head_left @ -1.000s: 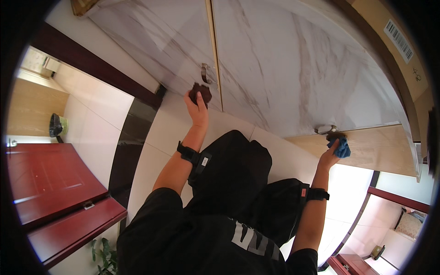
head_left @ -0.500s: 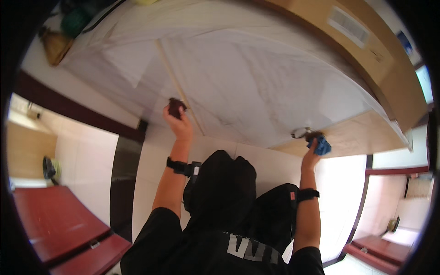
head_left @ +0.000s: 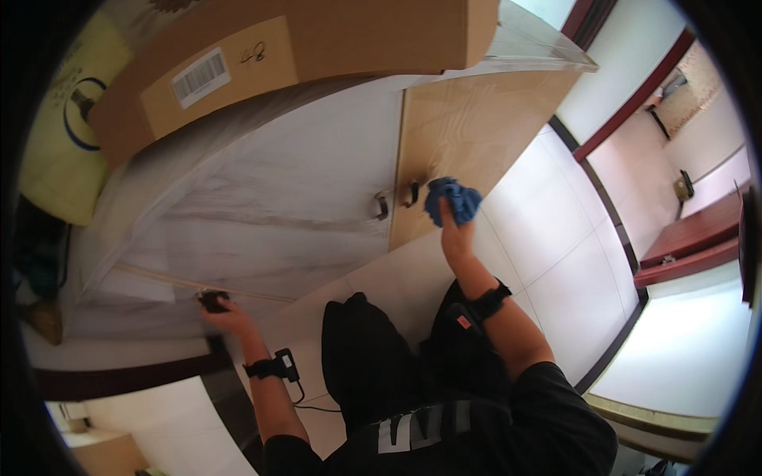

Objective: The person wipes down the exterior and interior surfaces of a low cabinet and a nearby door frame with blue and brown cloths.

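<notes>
My right hand (head_left: 456, 238) is closed around a crumpled blue cloth (head_left: 452, 200). The cloth is by the wood-grain cabinet door (head_left: 476, 127), just right of its dark handle (head_left: 411, 194); whether it touches the door I cannot tell. At lower left, my left hand (head_left: 232, 319) grips a small dark brown wad (head_left: 213, 301), perhaps a cloth, next to the marble-patterned cabinet front (head_left: 270, 182). A thin pale strip (head_left: 171, 279) runs across that front close to the wad. Another handle (head_left: 382, 206) sits on the marbled side of the door seam.
On the cabinet top rests a large cardboard box (head_left: 333, 40), with a yellow container (head_left: 67, 119) left of it. Pale floor tiles (head_left: 548, 238) spread to the right. A dark red doorframe (head_left: 627, 103) stands beyond, and a thin black cable (head_left: 317, 408) trails from my left wristband.
My view has swung to the right, so the cabinet looks tilted. The blue cloth has come away from beside the handles toward the right. Both hands keep their hold.
</notes>
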`<state>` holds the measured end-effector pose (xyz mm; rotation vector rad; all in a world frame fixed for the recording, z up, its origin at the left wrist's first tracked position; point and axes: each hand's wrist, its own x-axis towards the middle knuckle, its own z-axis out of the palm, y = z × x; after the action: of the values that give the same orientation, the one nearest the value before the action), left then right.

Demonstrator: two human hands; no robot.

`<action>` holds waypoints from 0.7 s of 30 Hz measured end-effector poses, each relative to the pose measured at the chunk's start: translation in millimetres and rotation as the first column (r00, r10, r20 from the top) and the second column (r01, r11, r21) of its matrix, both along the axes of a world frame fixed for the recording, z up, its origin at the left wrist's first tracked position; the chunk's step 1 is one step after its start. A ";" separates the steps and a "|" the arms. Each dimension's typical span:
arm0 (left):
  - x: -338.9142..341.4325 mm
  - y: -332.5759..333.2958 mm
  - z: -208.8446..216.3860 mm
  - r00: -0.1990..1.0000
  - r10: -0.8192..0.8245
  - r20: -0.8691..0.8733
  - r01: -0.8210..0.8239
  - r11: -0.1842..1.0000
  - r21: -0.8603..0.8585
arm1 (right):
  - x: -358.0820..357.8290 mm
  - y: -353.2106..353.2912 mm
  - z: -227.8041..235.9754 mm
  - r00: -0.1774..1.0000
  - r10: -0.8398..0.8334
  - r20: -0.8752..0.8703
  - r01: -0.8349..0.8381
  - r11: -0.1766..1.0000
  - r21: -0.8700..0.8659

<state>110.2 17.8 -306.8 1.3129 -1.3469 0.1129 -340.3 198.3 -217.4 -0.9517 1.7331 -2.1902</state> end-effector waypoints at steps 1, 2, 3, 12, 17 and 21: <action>11.8 0.0 0.0 0.994 0.080 0.076 -0.082 0.996 0.022 | 12.5 1.6 23.3 0.989 0.033 -0.147 -0.030 0.999 0.023; 4.5 -2.6 -3.2 0.984 0.126 0.125 -0.133 0.990 0.051 | 12.3 4.3 25.6 0.993 0.082 -0.085 -0.088 0.993 -0.075; -2.4 0.1 -0.7 0.988 0.121 0.097 -0.130 0.988 0.086 | 18.5 2.3 42.6 0.970 0.013 -0.243 -0.035 0.996 -0.086; -5.8 5.8 16.7 0.982 0.119 0.148 -0.124 0.992 0.021 | 76.7 -73.5 136.6 0.517 -0.156 -0.842 0.082 0.988 -0.133; -14.8 11.8 25.2 0.991 -0.056 -0.118 0.075 0.983 0.166 | 112.5 -75.5 77.0 0.365 0.211 -0.907 -0.100 0.977 0.187; -13.5 13.7 23.2 1.000 -0.026 -0.016 0.027 0.996 0.084 | 101.2 -68.0 55.6 0.258 0.407 -0.876 -0.028 0.910 0.414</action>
<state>96.6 31.5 -283.6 1.3633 -1.3681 0.0282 -239.2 130.3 -161.8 -2.5645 1.9867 -0.9419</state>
